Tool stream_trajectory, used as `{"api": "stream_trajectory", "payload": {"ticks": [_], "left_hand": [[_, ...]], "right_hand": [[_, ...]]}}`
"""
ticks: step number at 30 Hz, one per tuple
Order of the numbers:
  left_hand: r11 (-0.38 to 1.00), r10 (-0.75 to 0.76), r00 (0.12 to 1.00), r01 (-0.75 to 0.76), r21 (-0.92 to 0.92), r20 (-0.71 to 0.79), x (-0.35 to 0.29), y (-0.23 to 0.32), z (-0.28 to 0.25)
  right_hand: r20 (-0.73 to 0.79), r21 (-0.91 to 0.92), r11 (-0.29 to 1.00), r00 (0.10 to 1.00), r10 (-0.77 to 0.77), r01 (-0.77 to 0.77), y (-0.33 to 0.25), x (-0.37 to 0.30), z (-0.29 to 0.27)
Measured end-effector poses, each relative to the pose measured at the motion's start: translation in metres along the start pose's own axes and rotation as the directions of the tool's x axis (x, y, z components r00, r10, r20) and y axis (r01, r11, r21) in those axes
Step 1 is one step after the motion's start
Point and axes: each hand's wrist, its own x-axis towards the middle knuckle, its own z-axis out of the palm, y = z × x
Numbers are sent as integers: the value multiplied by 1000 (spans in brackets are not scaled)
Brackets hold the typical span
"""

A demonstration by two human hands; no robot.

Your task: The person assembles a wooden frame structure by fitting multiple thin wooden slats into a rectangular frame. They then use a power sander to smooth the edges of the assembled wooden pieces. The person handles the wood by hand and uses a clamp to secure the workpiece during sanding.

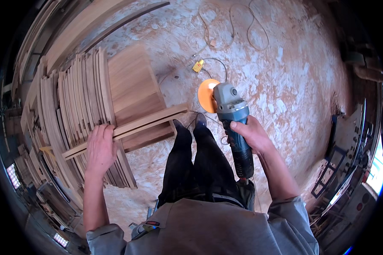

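My right hand point(253, 134) is wrapped around the blue body of an angle grinder point(236, 121), with the thumb lying across it. The grinder's grey head points away from me and carries an orange disc point(208, 96), which stands apart from the wood. Over to the left, my left hand point(101, 148) grips a long, narrow wooden bar point(151, 119), its fingers over the far edge. A lengthwise groove or gap runs along the bar. Beneath it lie a wide wooden panel point(134, 80) and a row of stacked wooden slats point(83, 91).
Longer boards point(78, 25) lie at the far left. A yellow power socket point(198, 66) with a dark cord rests on the dusty floor point(293, 80), and a loose cable point(253, 25) loops beyond it. Machinery point(340, 157) lines the right side. My feet stand between bar and grinder.
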Motion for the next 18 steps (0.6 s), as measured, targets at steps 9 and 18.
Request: {"api": "stream_trajectory", "payload": {"ticks": [9,18], "left_hand": [[998,60,996,-60,0,63,29,26,14],[998,57,995,-60,25,84,29,27,14]], "right_hand": [[31,-58,996,998,63,-61,13,7,5],[67,-229,973,996,56,-39,1,16,10]]}}
